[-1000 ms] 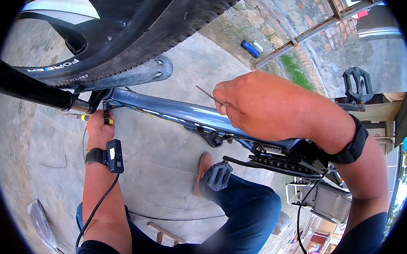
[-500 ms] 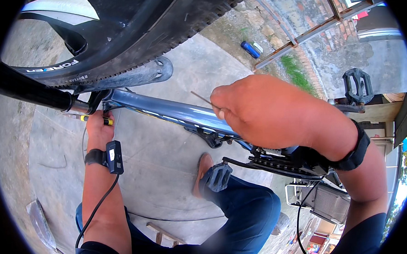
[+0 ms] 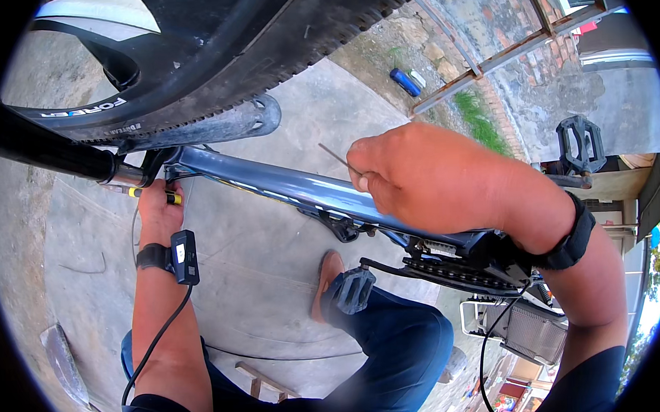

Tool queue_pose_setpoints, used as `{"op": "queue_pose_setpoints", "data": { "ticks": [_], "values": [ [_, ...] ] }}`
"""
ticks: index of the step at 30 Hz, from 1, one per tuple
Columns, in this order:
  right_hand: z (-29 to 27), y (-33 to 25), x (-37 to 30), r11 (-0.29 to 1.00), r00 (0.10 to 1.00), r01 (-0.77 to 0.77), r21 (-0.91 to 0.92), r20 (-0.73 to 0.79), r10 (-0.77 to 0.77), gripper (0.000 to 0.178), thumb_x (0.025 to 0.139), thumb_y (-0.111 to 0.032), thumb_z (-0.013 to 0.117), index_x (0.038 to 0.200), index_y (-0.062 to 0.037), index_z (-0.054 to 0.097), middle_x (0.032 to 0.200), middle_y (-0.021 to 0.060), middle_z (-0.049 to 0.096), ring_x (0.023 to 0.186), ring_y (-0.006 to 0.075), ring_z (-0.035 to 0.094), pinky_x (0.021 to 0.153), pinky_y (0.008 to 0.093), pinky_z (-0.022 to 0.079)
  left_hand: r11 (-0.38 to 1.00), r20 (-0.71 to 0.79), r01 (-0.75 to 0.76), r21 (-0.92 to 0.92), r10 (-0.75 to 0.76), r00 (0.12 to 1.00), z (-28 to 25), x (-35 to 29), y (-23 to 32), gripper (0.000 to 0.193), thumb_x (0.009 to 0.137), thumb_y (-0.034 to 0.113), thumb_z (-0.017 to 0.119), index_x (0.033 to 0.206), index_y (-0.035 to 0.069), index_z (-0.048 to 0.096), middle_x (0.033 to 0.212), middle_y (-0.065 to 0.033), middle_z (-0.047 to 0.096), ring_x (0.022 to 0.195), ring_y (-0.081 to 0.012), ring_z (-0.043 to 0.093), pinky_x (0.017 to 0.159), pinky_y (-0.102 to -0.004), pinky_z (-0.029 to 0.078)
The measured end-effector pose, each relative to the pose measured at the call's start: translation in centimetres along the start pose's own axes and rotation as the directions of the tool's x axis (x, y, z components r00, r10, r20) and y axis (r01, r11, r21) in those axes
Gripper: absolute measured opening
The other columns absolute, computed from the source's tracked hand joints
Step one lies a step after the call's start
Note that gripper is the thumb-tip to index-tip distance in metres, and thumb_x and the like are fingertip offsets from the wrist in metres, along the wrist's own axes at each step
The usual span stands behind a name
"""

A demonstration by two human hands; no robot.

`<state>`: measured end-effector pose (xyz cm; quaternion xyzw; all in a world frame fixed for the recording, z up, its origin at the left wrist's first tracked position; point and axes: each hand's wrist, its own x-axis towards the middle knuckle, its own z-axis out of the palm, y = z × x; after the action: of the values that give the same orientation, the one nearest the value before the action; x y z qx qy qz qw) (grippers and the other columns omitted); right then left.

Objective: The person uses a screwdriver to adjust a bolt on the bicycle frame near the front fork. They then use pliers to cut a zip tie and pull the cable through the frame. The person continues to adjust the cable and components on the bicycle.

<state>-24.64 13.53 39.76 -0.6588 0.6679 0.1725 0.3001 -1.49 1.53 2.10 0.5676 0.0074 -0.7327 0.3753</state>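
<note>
My left hand (image 3: 160, 204) is closed around a screwdriver with a yellow-and-black handle (image 3: 173, 198), at the front end of the bicycle's blue-grey frame tube (image 3: 277, 186). Part of the tool is hidden by the fingers. My right hand (image 3: 410, 176) is above the same tube, farther right, pinching a thin straight metal rod (image 3: 335, 156) between thumb and forefinger. The rod points up and left, clear of the tube. What kind of rod it is I cannot make out. A large knobbly tyre (image 3: 262, 53) and a grey mudguard (image 3: 214, 126) lie beyond the tube.
The chain and crank (image 3: 453, 270) are below my right forearm, with one pedal (image 3: 355, 290) by my knee and another pedal (image 3: 580, 144) at the right. A blue cylinder (image 3: 405, 82) lies near a rusty metal frame (image 3: 480, 71). A wire (image 3: 87, 267) lies on the concrete floor.
My right hand has shifted slightly to the right with the rod still pinched. My left hand stays at the front of the frame, holding the screwdriver.
</note>
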Motion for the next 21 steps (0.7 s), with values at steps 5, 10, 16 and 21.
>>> {"op": "queue_pose_setpoints", "data": {
  "ticks": [5,10,16,21],
  "values": [
    [-0.7,0.1,0.3,0.990,0.993,-0.119,0.081,0.038,0.116,0.013,0.089,-0.011,0.048,0.092,-0.0027,0.057,0.072,0.0141,0.065,0.071,0.0318,0.064,0.067,0.0412,0.049,1.000,-0.024,0.002,-0.025,-0.002,1.000,-0.1,0.5,-0.1,0.015,0.093,0.003,0.050,0.107,0.005,0.047,0.094,-0.0115,0.051,0.082,-0.0268,0.059,0.066,-0.0350,0.052],
    [-0.5,0.5,0.5,0.996,0.997,-0.078,0.032,0.033,0.076,0.013,0.090,-0.011,0.047,0.092,-0.0026,0.057,0.071,0.0117,0.065,0.064,0.0250,0.065,0.062,0.0380,0.050,0.999,-0.020,-0.009,-0.032,0.008,1.000,-0.2,0.6,-0.2,0.016,0.092,0.002,0.051,0.107,0.005,0.047,0.096,-0.0118,0.051,0.084,-0.0270,0.058,0.067,-0.0348,0.053],
    [-1.2,0.5,0.6,0.973,0.984,-0.164,0.165,0.090,0.151,0.014,0.091,-0.011,0.046,0.093,-0.0018,0.056,0.071,0.0100,0.064,0.060,0.0200,0.064,0.059,0.0342,0.050,0.999,-0.027,-0.020,-0.033,0.019,0.999,0.4,-0.5,0.0,0.015,0.091,0.001,0.051,0.105,0.003,0.046,0.090,-0.0117,0.051,0.077,-0.0244,0.058,0.062,-0.0338,0.054],
    [-1.3,1.2,0.5,0.964,0.989,-0.141,0.224,0.080,0.126,0.013,0.091,-0.010,0.047,0.094,-0.0009,0.056,0.072,0.0092,0.064,0.058,0.0176,0.063,0.057,0.0317,0.049,1.000,-0.019,-0.017,-0.013,0.017,1.000,-0.1,0.3,-0.2,0.014,0.092,0.003,0.051,0.105,0.003,0.046,0.090,-0.0113,0.052,0.077,-0.0247,0.058,0.063,-0.0340,0.054]
  ]
}}
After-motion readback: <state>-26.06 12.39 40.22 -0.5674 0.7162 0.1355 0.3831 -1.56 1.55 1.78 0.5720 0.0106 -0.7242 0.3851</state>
